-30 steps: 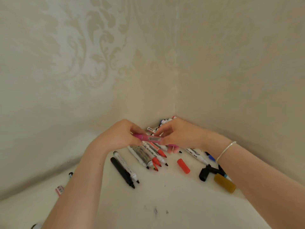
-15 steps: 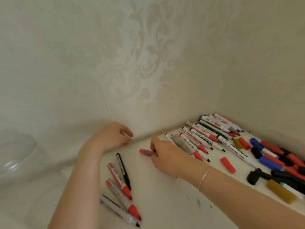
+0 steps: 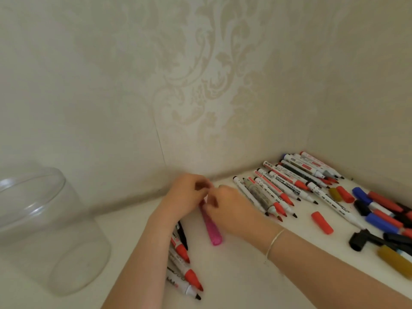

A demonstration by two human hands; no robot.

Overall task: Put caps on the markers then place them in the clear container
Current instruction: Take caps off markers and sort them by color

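A cream desk [image 3: 245, 275] sits in a corner of patterned wallpaper. At the far left stands the clear container [image 3: 51, 230], a tall see-through jar; nothing can be made out inside it, though its glassy wall makes this hard to judge. Well apart from it, along the right side of the desk, lies a large spread of uncapped markers [image 3: 287, 188], their red and black tips pointing toward the viewer, with loose caps [image 3: 322, 222] in red, blue, black and mustard scattered beside them. A smaller cluster of red and black markers [image 3: 181, 262] lies partly under the left forearm.

In the middle, both hands meet over a pink marker [image 3: 211, 228]. The left hand [image 3: 186, 197] has its fingers curled and seems to pinch the marker's far end. The right hand [image 3: 231, 208], with a thin bracelet at its wrist, also curls its fingers around that same end. Exactly where each fingertip touches is hidden by the knuckles. The marker's near end rests on the desk, pointing toward the viewer, below and between the two hands.

The step in hand appears to be seating a cap on the pink marker. To do it well, one hand should steady the barrel while the other pushes the cap straight along the marker's axis until it seats fully. The marker then needs carrying left to the container, which stands well away from the hands.
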